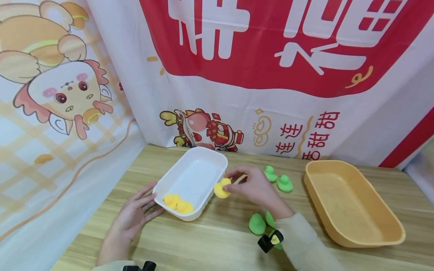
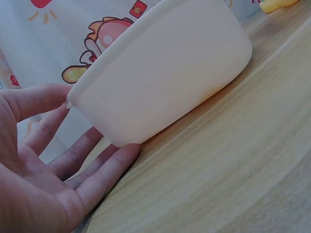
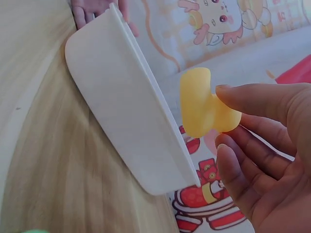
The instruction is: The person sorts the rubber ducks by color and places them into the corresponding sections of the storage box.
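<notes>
A yellow duck (image 1: 221,190) pinched beside the white tub (image 1: 196,167)

The right hand (image 1: 251,187) nips the duck between thumb and fingers; it juts past their tips toward the tub. The left hand (image 1: 131,215), fingers loosely spread, touches the tub's near-left corner. Inside its near end lie two more yellow ducks (image 1: 184,207).

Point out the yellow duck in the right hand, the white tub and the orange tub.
Yellow duck (image 3: 196,104): right wrist view, lobe at image left.
White tub (image 1: 195,176): head view, bare inner floor.
Orange tub (image 1: 353,211): head view, bare inner floor.
</notes>
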`<state>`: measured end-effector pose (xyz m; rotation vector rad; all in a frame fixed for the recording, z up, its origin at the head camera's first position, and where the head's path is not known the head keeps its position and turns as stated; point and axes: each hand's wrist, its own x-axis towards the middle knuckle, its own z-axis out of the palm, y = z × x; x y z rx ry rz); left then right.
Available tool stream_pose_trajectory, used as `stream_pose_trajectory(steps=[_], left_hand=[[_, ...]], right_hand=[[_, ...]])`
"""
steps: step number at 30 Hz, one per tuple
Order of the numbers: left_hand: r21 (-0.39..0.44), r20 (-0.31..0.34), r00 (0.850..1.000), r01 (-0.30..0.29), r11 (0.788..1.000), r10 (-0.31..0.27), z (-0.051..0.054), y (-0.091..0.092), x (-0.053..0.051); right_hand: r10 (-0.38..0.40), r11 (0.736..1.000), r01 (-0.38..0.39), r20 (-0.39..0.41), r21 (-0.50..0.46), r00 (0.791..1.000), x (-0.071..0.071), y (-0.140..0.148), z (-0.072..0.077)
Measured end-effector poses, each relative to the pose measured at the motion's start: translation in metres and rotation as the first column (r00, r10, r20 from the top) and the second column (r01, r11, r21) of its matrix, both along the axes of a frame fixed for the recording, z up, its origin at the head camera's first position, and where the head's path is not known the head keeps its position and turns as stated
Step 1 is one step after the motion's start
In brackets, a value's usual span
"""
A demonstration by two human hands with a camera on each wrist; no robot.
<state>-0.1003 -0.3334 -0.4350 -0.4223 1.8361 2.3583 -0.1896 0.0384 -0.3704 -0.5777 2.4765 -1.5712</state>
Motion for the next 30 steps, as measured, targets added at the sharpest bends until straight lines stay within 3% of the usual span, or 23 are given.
stream_pose_trajectory(steps=[13,23,30], left_hand=[[0.002,0.005,1.000,-0.015,1.000,0.015,0.002,-0.005,0.003],[-0.010,0.008,1.000,-0.030,0.999,0.030,0.006,-0.002,0.001],[-0.003,0.015,0.999,-0.039,0.999,0.039,0.004,0.004,0.001]], right_hand=[[0.057,0.997,-0.060,0.053,0.049,0.997,-0.026,-0.063,0.012],[0.181,0.976,-0.185,0.043,0.111,0.983,-0.036,-0.107,0.001],[0.212,0.950,-0.215,0.037,0.228,0.977,-0.039,-0.133,-0.016]])
